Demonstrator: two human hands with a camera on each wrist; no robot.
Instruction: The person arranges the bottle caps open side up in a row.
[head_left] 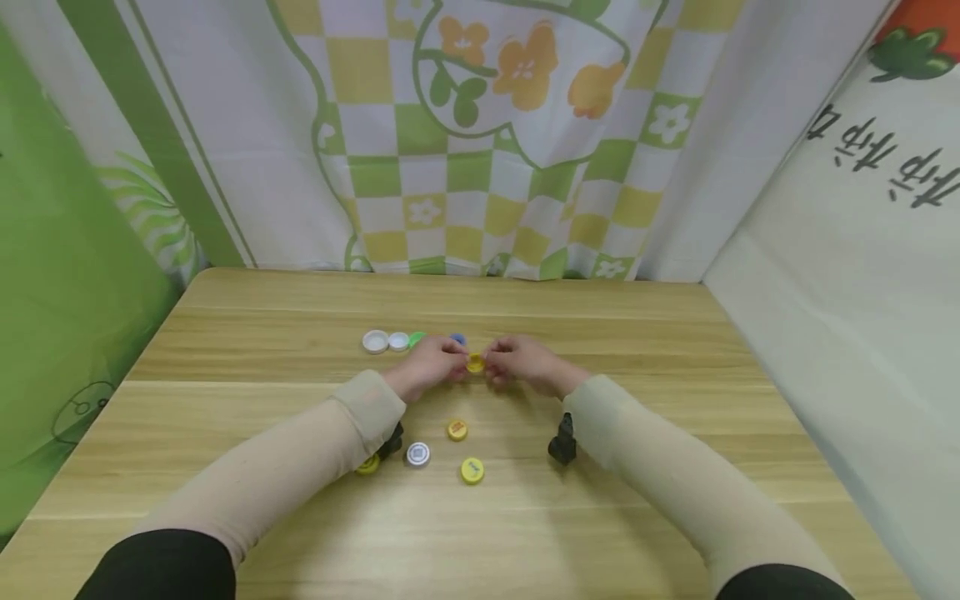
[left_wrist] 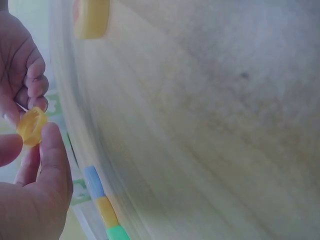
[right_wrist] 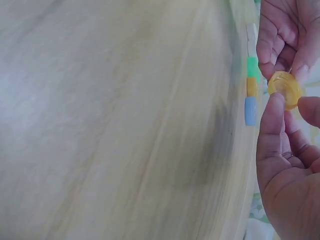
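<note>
Between the fingertips of both hands is a yellow bottle cap [head_left: 475, 363], tilted so that its hollow inside shows in the right wrist view. My left hand [head_left: 433, 363] pinches it from the left with thumb and fingers. From the other side, my right hand [head_left: 519, 362] pinches the same cap. Behind the hands, a row of caps lies on the table: two white caps, one a larger white cap [head_left: 376, 342], then a green cap [head_left: 417, 338], a yellow cap [left_wrist: 107, 212] hidden from the head view, and a blue cap [head_left: 458, 339].
Nearer on the wooden table [head_left: 637, 517] lie an orange-yellow cap [head_left: 457, 429], a yellow cap [head_left: 472, 471] and a white cap [head_left: 417, 454]. Another yellow cap [head_left: 367, 465] is partly covered by the left sleeve. A patterned curtain [head_left: 480, 192] hangs behind the table.
</note>
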